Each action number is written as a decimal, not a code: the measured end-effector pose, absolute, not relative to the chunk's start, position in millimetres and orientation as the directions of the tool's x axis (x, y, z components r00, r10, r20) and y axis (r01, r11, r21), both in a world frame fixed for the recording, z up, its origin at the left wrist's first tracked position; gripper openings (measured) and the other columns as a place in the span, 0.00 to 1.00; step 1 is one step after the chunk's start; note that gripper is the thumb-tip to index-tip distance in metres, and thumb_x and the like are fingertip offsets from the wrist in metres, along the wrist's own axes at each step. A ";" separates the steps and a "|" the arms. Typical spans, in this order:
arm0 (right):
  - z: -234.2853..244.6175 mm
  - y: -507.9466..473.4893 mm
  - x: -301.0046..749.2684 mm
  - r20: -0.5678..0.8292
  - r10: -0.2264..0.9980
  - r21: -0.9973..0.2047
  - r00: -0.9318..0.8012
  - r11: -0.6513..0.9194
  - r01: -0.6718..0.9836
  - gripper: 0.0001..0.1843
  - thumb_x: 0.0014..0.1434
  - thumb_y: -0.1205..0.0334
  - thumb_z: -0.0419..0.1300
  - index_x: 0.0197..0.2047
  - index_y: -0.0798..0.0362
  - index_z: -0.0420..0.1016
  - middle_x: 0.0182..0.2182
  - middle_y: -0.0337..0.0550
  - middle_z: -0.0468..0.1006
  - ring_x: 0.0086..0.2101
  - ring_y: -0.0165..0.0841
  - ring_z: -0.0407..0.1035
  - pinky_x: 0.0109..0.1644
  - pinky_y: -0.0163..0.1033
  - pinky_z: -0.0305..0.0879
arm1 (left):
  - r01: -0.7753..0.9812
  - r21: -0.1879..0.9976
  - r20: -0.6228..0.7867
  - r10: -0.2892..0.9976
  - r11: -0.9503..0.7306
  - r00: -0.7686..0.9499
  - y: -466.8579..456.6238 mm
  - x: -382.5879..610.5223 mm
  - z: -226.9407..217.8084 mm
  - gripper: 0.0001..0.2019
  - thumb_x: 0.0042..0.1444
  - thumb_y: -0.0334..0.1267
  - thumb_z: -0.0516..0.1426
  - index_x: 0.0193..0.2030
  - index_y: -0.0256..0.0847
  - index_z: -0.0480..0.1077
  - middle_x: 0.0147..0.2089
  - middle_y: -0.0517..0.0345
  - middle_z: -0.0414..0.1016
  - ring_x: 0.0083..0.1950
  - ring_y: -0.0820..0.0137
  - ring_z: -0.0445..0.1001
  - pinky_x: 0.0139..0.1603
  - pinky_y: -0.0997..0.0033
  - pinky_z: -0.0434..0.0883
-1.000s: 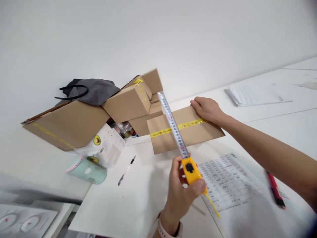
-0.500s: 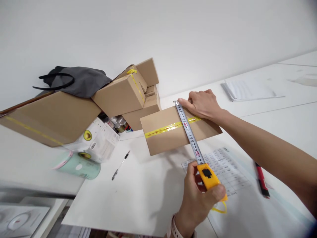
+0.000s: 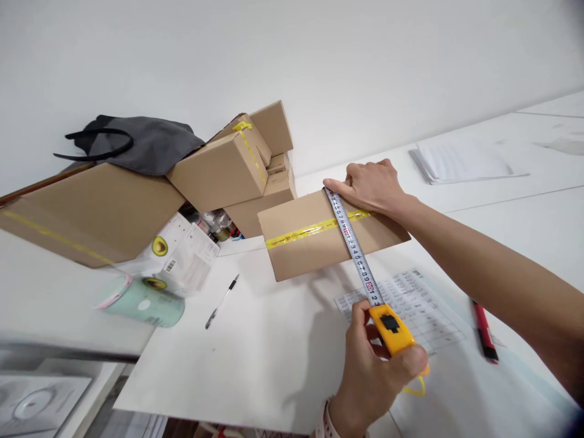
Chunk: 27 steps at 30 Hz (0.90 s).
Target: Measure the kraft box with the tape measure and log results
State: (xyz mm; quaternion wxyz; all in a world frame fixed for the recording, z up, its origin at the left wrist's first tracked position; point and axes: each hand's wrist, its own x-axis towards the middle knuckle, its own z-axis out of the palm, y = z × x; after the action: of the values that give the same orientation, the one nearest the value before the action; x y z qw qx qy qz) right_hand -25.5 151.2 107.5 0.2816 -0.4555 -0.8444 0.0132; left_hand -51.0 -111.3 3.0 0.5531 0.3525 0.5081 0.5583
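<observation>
A flat cardboard box [image 3: 301, 249] sealed with yellow tape lies on the white table [image 3: 255, 365]. My left hand [image 3: 369, 377] is closed round a yellow tape measure [image 3: 392, 328] just in front of the box. Its metal blade [image 3: 353, 246] runs across the box's top to the far edge. There my right hand [image 3: 371, 185] pins the blade's tip against the box with closed fingers. A watch strap shows on my left wrist.
More cardboard boxes [image 3: 223, 170] and a large box [image 3: 91, 210] with a grey bag [image 3: 141, 143] are piled at the left. A mint cup [image 3: 146, 302], white packets [image 3: 182, 255], a pen [image 3: 222, 301], a printed sheet [image 3: 420, 310], a red pen [image 3: 484, 331] and a paper stack [image 3: 460, 163] lie around.
The blade, raised in the air a second ago, now lies flat across the box. My right hand took its tip at the far edge. My left hand drew the case back toward me.
</observation>
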 end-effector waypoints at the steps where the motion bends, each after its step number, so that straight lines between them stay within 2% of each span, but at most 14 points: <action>1: 107.8 150.8 -25.4 0.461 0.780 -0.284 -0.423 0.581 0.763 0.38 0.61 0.29 0.42 0.34 0.56 0.75 0.31 0.58 0.78 0.38 0.51 0.72 0.50 0.57 0.56 | -0.252 0.959 -0.169 0.976 0.130 -0.140 -111.3 -50.3 2.5 0.23 0.47 0.39 0.68 0.48 0.42 0.65 0.42 0.56 0.71 0.42 0.66 0.71 0.41 0.68 0.71; 4: 108.2 149.5 -24.5 0.451 0.791 -0.305 -0.413 0.571 0.762 0.37 0.60 0.29 0.44 0.35 0.55 0.75 0.32 0.57 0.78 0.38 0.51 0.72 0.49 0.56 0.57 | -0.246 0.961 -0.163 0.977 0.126 -0.137 -112.4 -48.2 -3.1 0.24 0.47 0.36 0.67 0.49 0.42 0.65 0.42 0.57 0.72 0.41 0.67 0.71 0.41 0.68 0.70; 13: 105.8 144.3 -19.9 0.446 0.810 -0.334 -0.380 0.545 0.769 0.37 0.59 0.27 0.45 0.36 0.54 0.75 0.35 0.56 0.78 0.38 0.49 0.70 0.41 0.49 0.60 | -0.239 0.964 -0.152 0.977 0.114 -0.147 -114.9 -46.8 -14.0 0.28 0.45 0.38 0.69 0.53 0.42 0.66 0.45 0.55 0.73 0.43 0.65 0.72 0.42 0.68 0.69; 17: 103.8 139.4 -18.9 0.477 0.806 -0.361 -0.351 0.544 0.758 0.36 0.61 0.29 0.44 0.35 0.53 0.74 0.34 0.55 0.78 0.39 0.49 0.70 0.41 0.49 0.60 | -0.231 0.965 -0.173 0.966 0.127 -0.192 -121.0 -43.2 -23.1 0.32 0.45 0.38 0.69 0.57 0.42 0.65 0.48 0.52 0.74 0.47 0.61 0.73 0.47 0.64 0.71; 21: 99.7 123.3 -12.7 0.514 0.800 -0.385 -0.309 0.537 0.751 0.35 0.65 0.32 0.41 0.35 0.53 0.72 0.35 0.55 0.78 0.41 0.49 0.68 0.41 0.49 0.60 | -0.303 0.948 -0.171 0.954 0.092 -0.247 -144.1 -38.0 -43.0 0.38 0.41 0.39 0.70 0.60 0.43 0.62 0.54 0.48 0.72 0.52 0.56 0.73 0.53 0.58 0.72; 24: 87.7 103.5 -1.8 0.575 0.774 -0.368 -0.263 0.533 0.762 0.33 0.63 0.30 0.44 0.37 0.51 0.72 0.35 0.54 0.77 0.42 0.49 0.67 0.40 0.48 0.60 | -0.283 0.955 -0.164 0.950 0.086 -0.265 -167.8 -36.6 -53.5 0.37 0.38 0.34 0.70 0.57 0.43 0.64 0.56 0.47 0.71 0.52 0.56 0.72 0.52 0.60 0.73; 27: 62.7 85.7 10.1 0.648 0.725 -0.322 -0.232 0.537 0.780 0.32 0.63 0.30 0.45 0.39 0.51 0.72 0.37 0.54 0.77 0.43 0.49 0.67 0.40 0.47 0.60 | -0.284 0.947 -0.225 0.939 0.148 -0.261 -187.0 -38.4 -55.7 0.37 0.38 0.32 0.69 0.57 0.43 0.63 0.55 0.47 0.71 0.51 0.58 0.72 0.48 0.64 0.74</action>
State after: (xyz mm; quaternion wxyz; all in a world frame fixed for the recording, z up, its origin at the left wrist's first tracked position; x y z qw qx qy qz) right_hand 10.1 85.7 62.7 0.3919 -0.4800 -0.7841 -0.0349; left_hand -38.4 -187.0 -55.7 0.5280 0.3014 0.5432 0.5791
